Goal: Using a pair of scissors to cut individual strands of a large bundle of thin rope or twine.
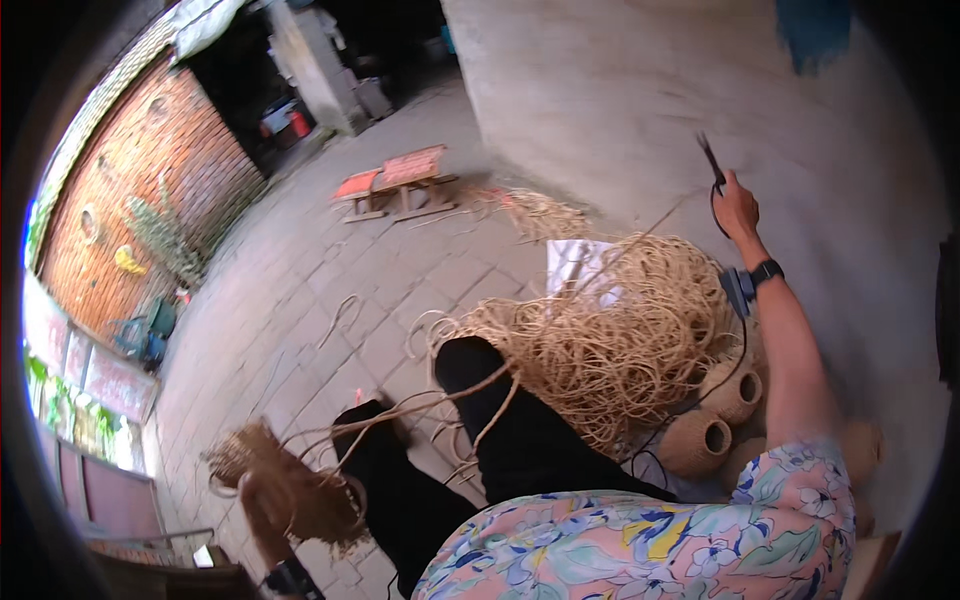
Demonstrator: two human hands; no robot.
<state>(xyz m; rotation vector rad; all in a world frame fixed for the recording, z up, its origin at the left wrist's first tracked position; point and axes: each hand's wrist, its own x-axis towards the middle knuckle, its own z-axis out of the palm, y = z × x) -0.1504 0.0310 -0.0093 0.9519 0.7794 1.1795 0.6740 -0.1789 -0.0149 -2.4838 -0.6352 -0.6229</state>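
Note:
My right hand [738, 208] is raised at the upper right, closed around black-handled scissors [709, 158] with the blades pointing up. At the lower left, my left hand [268, 510] grips a brown woven rope basket [325, 500], blurred by motion. A frayed bundle of fibre ends [238, 452] sticks out from the basket's far side. Loose rope strands [430, 398] run from it across my knees toward a big tangled heap of tan rope [620, 330]. One strand rises from the heap toward my right hand; whether it touches the hand is unclear.
Several round woven pots [695, 443] lie at my right, beside the heap. Two low red-topped stools [412, 168] stand ahead on the paved floor [290, 260]. A white sheet [572, 262] lies behind the rope. A plain wall [600, 110] borders the right, a brick wall [150, 160] the left.

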